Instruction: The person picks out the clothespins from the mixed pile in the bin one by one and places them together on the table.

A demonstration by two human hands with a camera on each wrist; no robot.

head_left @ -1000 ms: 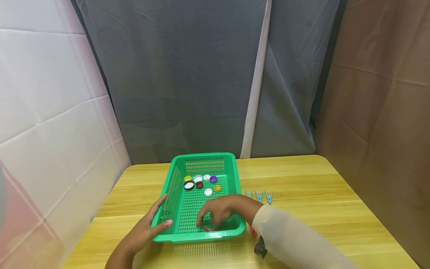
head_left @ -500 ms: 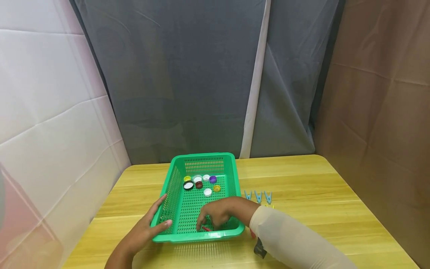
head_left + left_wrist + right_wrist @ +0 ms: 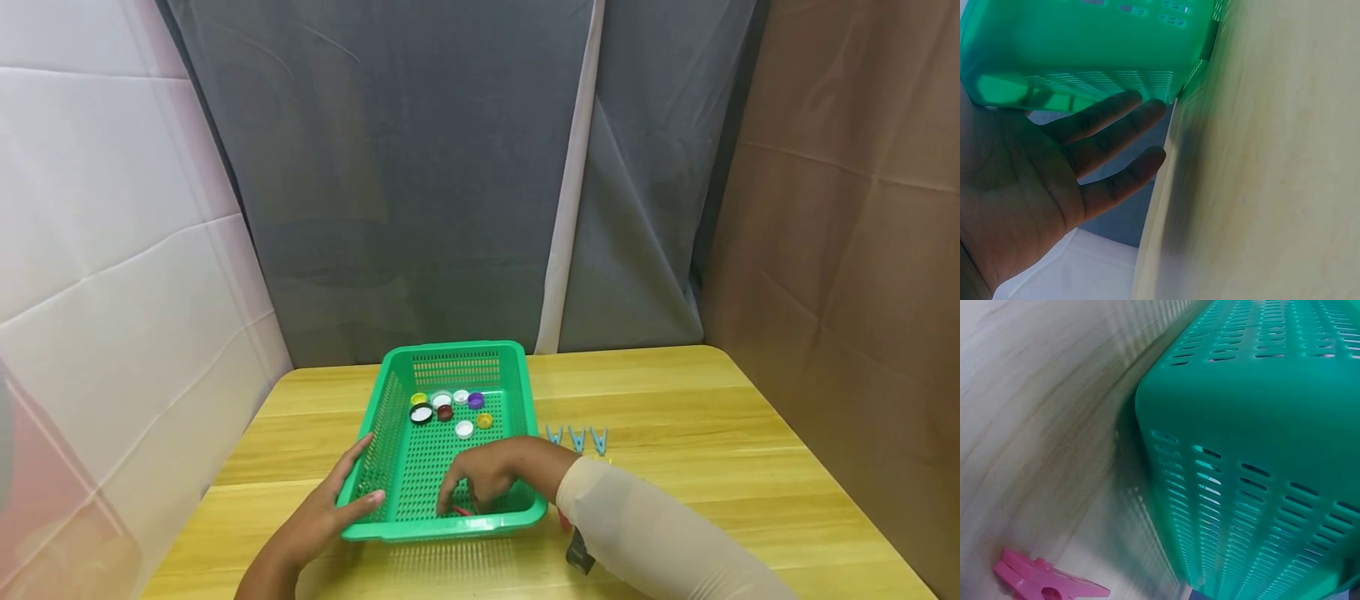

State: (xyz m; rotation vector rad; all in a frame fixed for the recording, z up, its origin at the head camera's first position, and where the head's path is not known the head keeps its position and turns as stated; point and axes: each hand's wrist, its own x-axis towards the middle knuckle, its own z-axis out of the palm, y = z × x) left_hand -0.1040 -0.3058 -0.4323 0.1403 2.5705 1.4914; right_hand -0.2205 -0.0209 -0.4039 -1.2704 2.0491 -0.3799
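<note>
A green plastic basket (image 3: 442,531) stands on the table. My left hand (image 3: 318,512) rests at its near left corner, thumb over the rim and fingers along the outer wall. The left wrist view shows the fingers of that hand (image 3: 1041,162) spread and straight beside the basket. My right hand (image 3: 483,473) reaches inside over the near end, fingers bent down around a small red clothespin (image 3: 462,511) that is partly hidden. Several bottle caps lie farther back in the basket, among them a black-rimmed cap (image 3: 422,413), a purple cap (image 3: 476,401) and a white cap (image 3: 464,429).
Right of the basket are blue clothespins (image 3: 577,440) in a row, with yellow tips behind the right sleeve (image 3: 637,517). A pink-red clothespin (image 3: 1047,578) lies on the wooden table (image 3: 660,392) outside the basket. Grey curtains (image 3: 420,183) hang behind the table.
The right hand's index finger has moved slightly downward beside the red clothespin, and the forearm has shifted a little left. The left hand, basket and caps look still.
</note>
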